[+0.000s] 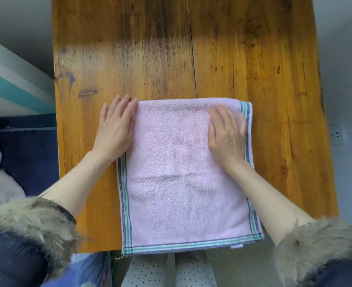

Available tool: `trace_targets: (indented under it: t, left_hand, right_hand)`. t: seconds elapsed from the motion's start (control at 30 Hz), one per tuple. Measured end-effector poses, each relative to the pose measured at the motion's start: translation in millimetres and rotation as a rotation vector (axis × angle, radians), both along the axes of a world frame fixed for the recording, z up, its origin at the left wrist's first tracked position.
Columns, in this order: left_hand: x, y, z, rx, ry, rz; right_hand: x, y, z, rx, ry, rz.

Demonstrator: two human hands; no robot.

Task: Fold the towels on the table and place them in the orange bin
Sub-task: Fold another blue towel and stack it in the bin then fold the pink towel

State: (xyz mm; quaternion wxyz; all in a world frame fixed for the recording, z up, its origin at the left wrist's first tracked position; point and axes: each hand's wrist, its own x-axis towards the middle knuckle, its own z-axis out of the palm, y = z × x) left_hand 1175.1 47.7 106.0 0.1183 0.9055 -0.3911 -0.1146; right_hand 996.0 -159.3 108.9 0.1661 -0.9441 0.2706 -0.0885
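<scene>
Fingers [127,104] of both hands lay straight, pressing the pink towel [183,172] flat on the desk [150,48]. It appeared folded once; further folds and binning remained. No orange bin was visible.

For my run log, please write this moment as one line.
towel: flat on table, folded | left hand: flat at left edge | right hand: flat on towel | bin: not in view

Pink towel [183,172] w/ green, navy & white edge stripes; orange-brown wood table [191,48].
</scene>
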Motion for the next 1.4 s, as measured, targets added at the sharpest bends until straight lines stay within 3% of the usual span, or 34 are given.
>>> trace_targets:
  t: [0.1,0.23,0.4,0.57,0.73,0.9,1.07,1.4]
  left_hand:
    - [16,1,5,-0.087,-0.027,0.082]
    - [30,-3,9,-0.128,-0.006,0.082]
    - [39,-11,14,-0.004,0.102,0.233]
    - [50,-17,23,0.091,0.166,0.271]
    - [69,-23,35,0.016,0.138,0.283]
    - [103,-59,79,-0.233,0.001,0.359]
    - [117,-73,115,-0.407,-0.119,0.266]
    - [3,-4,97,-0.342,-0.08,0.158]
  right_hand:
    - [3,-47,14,-0.043,-0.034,-0.114]
    - [14,-91,28,0.269,0.269,-0.099]
    - [27,-113,38,0.405,0.435,-0.051]
    - [36,-131,40,0.409,0.592,-0.045]
    - [56,-142,54,0.378,0.415,-0.146]
    - [91,-157,95,0.163,0.094,-0.194]
    - [102,-177,131,0.025,-0.112,-0.141]
    - [-18,-134,97,0.036,-0.111,-0.066]
